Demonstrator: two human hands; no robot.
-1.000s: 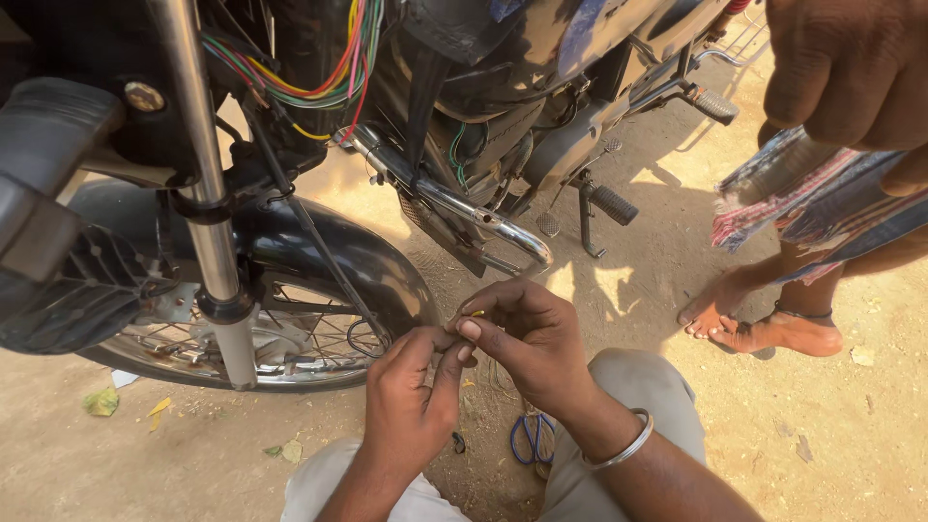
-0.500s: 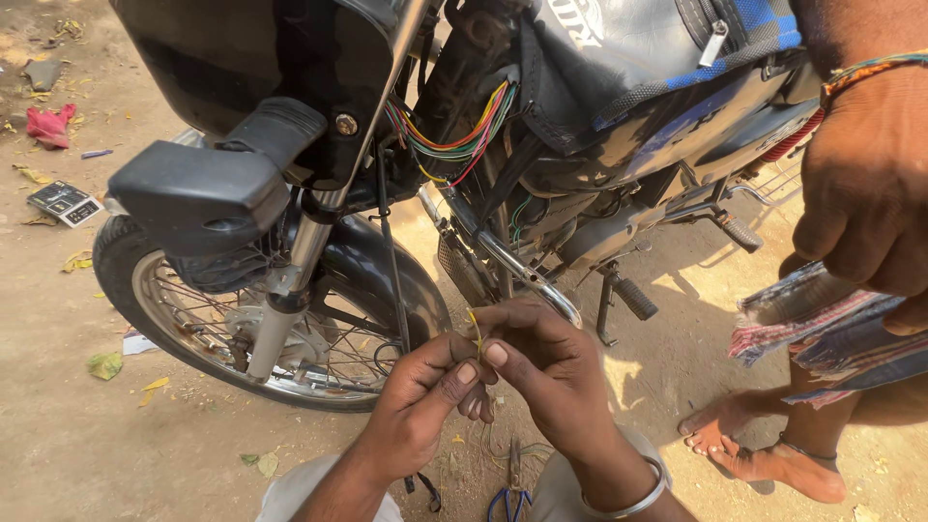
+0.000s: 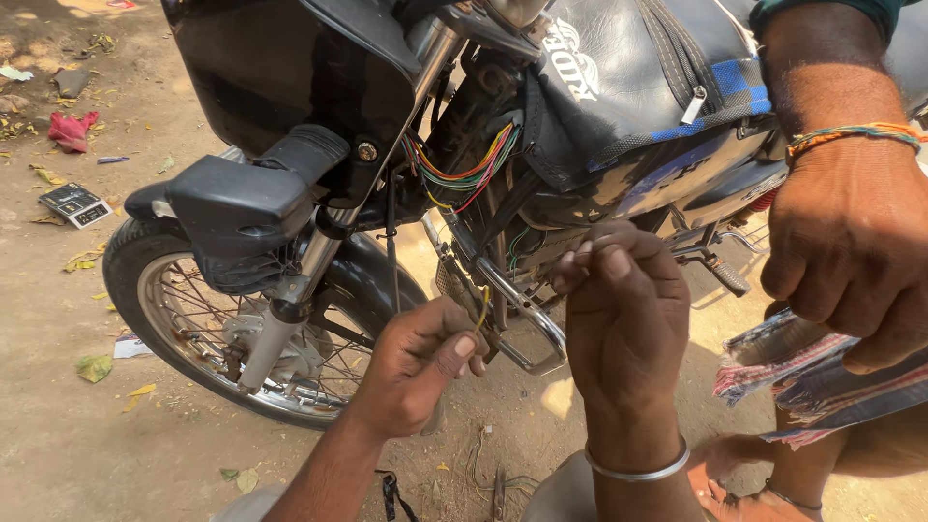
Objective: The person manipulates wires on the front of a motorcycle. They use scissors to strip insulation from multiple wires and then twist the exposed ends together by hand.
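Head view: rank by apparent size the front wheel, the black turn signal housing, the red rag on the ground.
1. front wheel, clearly largest, though partly hidden by the fork.
2. black turn signal housing, middling; it sits nearer the camera, so it may look bigger than it is.
3. red rag, smallest and farthest away.

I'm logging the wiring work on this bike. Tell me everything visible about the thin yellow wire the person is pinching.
The yellow wire is thin and looks plastic-coated. Only a short, slightly curved stretch shows, rising from the left hand, which pinches it between thumb and forefinger in front of the motorcycle's chrome crash guard. Its upper end points toward the right hand, raised with fingertips bunched; whether that hand touches it cannot be told. Where the wire leads is hidden.
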